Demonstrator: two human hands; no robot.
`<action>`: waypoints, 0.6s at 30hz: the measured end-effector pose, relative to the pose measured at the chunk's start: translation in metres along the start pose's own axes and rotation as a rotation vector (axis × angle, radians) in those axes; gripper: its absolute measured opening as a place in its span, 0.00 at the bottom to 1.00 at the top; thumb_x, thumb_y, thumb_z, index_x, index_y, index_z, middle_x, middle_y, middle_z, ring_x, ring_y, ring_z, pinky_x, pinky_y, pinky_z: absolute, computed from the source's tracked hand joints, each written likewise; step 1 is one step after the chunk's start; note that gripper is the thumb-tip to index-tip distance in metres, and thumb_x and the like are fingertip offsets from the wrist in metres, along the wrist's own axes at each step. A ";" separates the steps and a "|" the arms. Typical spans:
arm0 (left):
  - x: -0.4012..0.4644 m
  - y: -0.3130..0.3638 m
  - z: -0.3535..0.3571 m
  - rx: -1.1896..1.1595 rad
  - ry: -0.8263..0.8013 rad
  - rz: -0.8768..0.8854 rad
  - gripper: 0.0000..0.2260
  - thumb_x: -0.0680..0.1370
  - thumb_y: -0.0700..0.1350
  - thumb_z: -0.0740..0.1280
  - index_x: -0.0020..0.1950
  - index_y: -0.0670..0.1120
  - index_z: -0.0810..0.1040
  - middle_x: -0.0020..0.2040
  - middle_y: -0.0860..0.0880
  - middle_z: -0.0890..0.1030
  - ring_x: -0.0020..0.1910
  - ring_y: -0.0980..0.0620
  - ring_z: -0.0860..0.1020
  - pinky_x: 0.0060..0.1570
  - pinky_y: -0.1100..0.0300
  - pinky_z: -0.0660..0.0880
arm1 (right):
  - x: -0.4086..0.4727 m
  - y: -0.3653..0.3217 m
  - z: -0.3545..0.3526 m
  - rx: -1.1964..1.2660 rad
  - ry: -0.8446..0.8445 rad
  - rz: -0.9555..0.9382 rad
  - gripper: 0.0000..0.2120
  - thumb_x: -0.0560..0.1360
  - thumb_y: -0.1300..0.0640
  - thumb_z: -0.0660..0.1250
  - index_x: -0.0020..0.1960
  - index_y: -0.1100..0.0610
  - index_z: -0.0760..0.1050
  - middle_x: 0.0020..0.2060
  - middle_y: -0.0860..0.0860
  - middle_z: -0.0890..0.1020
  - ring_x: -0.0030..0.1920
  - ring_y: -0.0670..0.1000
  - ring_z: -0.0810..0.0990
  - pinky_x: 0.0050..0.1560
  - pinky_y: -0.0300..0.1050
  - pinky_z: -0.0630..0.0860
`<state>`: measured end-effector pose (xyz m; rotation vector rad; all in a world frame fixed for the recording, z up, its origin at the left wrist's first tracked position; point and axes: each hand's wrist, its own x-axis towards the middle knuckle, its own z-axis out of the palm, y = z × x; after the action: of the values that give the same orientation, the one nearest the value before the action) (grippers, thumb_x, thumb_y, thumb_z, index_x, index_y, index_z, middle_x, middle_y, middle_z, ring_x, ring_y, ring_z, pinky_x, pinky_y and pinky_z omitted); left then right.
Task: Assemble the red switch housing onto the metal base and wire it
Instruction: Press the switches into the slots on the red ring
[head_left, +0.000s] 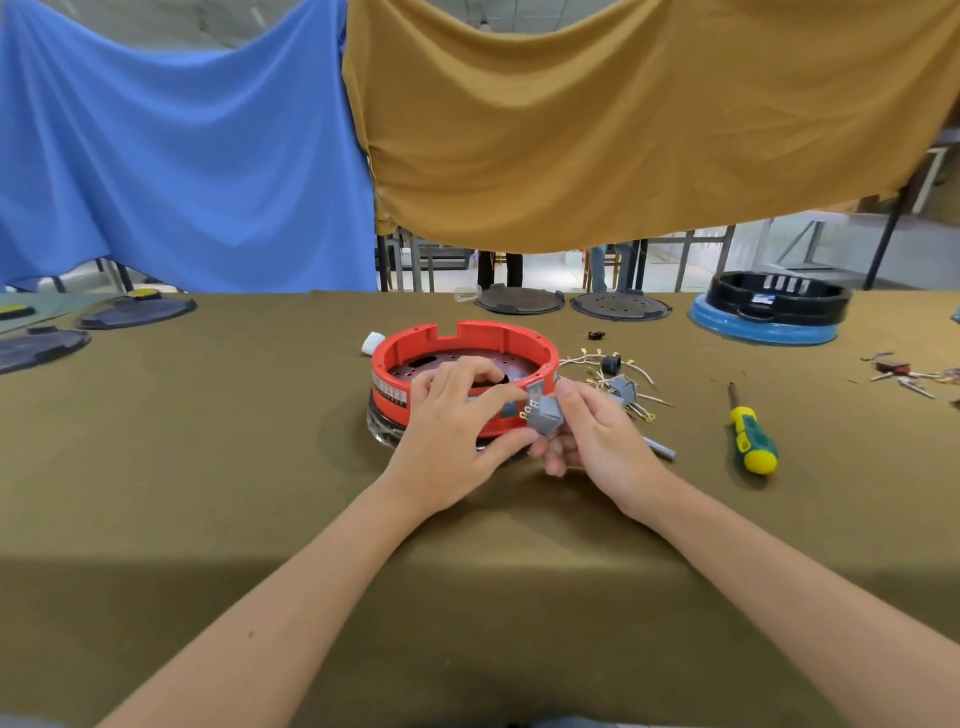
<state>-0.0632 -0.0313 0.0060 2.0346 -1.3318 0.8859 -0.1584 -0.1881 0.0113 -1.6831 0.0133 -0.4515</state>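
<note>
1. The red switch housing (464, 364), a round ring with notches in its far rim, sits on the olive-covered table (208, 467) near the middle, over a perforated metal base (457, 364) that shows inside the ring.
2. The left hand (449, 436) rests on the housing's near wall, fingers curled over the rim and thumb low against the outside, gripping the ring.
3. The right hand (597, 441) pinches a small grey switch (543, 413) with brass terminals between thumb and fingers, just beside the housing's near-right wall and touching the left fingertips.
4. Right of the housing lies a tangle of wires (618, 379) with brass connectors, a second grey switch (623, 388) among them.
5. Further right, a green-and-yellow screwdriver (750, 434) lies flat, well apart from the hands.
6. A small white piece (371, 343) lies just beside the housing's far-left edge.
7. Along the far edge stand two dark round plates (571, 302) and a black ring on a blue base (769, 312).
8. Blue and tan cloths (467, 130) hang behind the table.
</note>
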 end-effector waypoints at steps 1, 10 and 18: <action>0.000 0.000 0.002 -0.015 0.008 0.002 0.15 0.77 0.58 0.66 0.55 0.50 0.83 0.58 0.50 0.75 0.59 0.51 0.73 0.59 0.50 0.64 | 0.000 0.000 0.000 0.011 -0.021 0.009 0.18 0.85 0.49 0.51 0.54 0.61 0.73 0.31 0.55 0.81 0.26 0.51 0.76 0.31 0.45 0.75; -0.002 0.001 -0.001 -0.071 -0.023 -0.084 0.15 0.80 0.54 0.61 0.56 0.48 0.82 0.58 0.48 0.73 0.60 0.49 0.73 0.59 0.50 0.64 | -0.005 -0.002 0.002 -0.024 -0.056 -0.063 0.07 0.80 0.59 0.64 0.56 0.61 0.74 0.41 0.52 0.79 0.36 0.51 0.82 0.43 0.46 0.81; -0.002 0.000 -0.003 0.037 0.074 -0.260 0.09 0.83 0.47 0.61 0.54 0.51 0.81 0.48 0.56 0.78 0.54 0.52 0.74 0.57 0.59 0.55 | -0.001 0.002 0.000 -0.096 0.060 -0.116 0.06 0.80 0.62 0.65 0.56 0.59 0.74 0.46 0.61 0.82 0.38 0.52 0.84 0.43 0.43 0.82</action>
<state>-0.0644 -0.0280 0.0062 2.1210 -0.9898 0.8627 -0.1593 -0.1882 0.0091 -1.7705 -0.0188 -0.5962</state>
